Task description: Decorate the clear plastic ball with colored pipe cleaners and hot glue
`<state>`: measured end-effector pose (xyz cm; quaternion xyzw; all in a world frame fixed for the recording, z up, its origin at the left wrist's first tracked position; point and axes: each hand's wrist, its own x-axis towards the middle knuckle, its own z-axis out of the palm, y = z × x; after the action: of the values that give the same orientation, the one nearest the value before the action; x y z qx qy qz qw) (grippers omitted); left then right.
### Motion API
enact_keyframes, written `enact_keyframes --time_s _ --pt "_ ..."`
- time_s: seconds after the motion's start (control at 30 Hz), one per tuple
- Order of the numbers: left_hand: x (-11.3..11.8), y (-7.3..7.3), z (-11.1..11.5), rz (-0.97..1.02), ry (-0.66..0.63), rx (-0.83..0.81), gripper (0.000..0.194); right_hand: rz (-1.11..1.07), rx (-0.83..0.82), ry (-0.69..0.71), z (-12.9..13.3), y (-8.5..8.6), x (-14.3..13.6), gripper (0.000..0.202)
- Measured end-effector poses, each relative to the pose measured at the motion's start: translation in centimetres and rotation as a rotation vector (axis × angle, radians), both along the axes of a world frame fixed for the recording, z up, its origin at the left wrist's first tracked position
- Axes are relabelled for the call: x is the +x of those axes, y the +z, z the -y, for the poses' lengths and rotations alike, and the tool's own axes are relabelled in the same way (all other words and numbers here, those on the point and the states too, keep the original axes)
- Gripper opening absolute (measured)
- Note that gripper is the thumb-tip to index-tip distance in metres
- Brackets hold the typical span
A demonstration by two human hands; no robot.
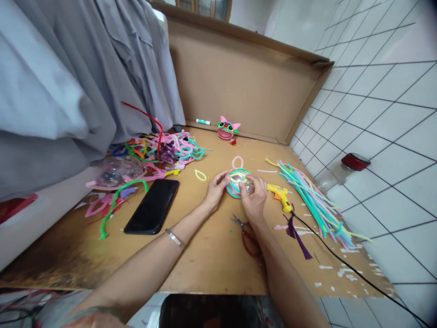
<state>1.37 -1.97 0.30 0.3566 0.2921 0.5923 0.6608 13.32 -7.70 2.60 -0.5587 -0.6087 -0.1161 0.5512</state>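
Note:
Over the middle of the table, a clear round plastic piece (233, 187) edged with green pipe cleaner is held between both hands. My left hand (217, 187) grips its left rim with closed fingers. At its right side, my right hand (255, 196) has its fingers bent onto it, near a yellow pipe-cleaner loop (234, 177) on its face. A pink pipe-cleaner loop (237, 159) shows just beyond the piece; whether it is attached I cannot tell. Another yellow loop (200, 175) lies left of my left hand. Scissors (251, 241) lie partly under my right forearm.
Right of my hands lie a yellow glue gun (282, 198) with a black cord and a pipe-cleaner bundle (310, 200). To the left are a black phone (152, 207) and a tangled pipe-cleaner heap (170, 148). A finished-looking animal face (226, 129) stands before the cardboard wall (235, 77).

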Motion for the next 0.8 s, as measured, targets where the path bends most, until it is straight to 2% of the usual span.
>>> enact_keyframes --time_s 0.2,0.8 --pt "-0.13 0.06 0.25 -0.014 -0.017 0.026 0.043 -0.009 -0.029 0.02 -0.02 0.05 0.24 0.026" --pt "-0.01 0.42 0.2 -0.006 0.001 0.026 0.041 -0.011 -0.037 0.035 -0.01 0.28 0.53 0.022"
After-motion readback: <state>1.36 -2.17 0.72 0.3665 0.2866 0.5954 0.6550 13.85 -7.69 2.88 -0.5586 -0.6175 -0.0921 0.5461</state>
